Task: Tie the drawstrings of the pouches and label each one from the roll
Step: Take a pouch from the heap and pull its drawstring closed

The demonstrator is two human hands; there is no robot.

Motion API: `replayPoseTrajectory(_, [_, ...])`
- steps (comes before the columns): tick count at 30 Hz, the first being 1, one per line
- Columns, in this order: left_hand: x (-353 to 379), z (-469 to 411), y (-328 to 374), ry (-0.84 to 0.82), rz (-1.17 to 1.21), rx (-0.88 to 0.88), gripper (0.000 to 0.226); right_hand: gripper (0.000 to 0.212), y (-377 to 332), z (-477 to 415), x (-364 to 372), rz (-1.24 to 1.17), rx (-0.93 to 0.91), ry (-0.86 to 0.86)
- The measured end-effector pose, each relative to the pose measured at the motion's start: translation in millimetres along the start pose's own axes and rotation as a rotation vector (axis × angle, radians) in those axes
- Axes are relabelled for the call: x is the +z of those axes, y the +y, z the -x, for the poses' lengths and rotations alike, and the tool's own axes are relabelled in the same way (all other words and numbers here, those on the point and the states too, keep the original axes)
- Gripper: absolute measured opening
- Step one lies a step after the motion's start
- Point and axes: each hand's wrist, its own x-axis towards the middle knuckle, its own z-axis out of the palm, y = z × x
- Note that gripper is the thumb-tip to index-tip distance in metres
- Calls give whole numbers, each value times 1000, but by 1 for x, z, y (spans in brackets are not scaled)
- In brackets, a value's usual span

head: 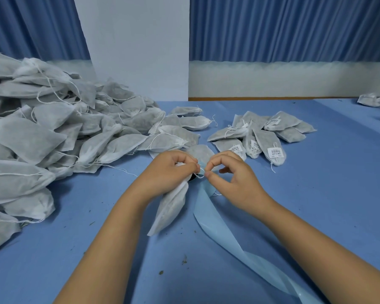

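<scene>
A large heap of unlabelled pouches (53, 132) crowds the left of the blue counter (316, 194). A smaller cluster of labelled pouches (261, 137) lies just beyond the hands, to the right. A pale blue liner strip (224, 233) trails from under the hands toward the near edge. The left hand (169, 172) grips the gathered neck of a pouch (171, 209), fingers curled; the right hand (230, 174) pinches its drawstring (200, 176) between thumb and forefinger. The pouch is white and filled, slanting down at the counter's centre
</scene>
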Motion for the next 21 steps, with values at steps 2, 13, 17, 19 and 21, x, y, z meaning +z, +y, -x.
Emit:
replayPoseTrajectory(2, [0,-1,0,8,11,-7,18,17,0,0,-1,-21,3,41])
replayPoseTrajectory(13, [1,-1,-1,-2,-33,17,23,12,3,1,3,165,-119,106])
replayPoseTrajectory(17, [0,1,-1,-46,-47,-4,19,12,5,2,4,196,-141,86])
replayPoseTrajectory(19, [0,2,0,-67,-57,-14,15,11,5,2,4,202,-153,81])
replayPoseTrajectory(21, [-1,3,1,-66,-66,-32,12,10,4,1,3,209,-164,94])
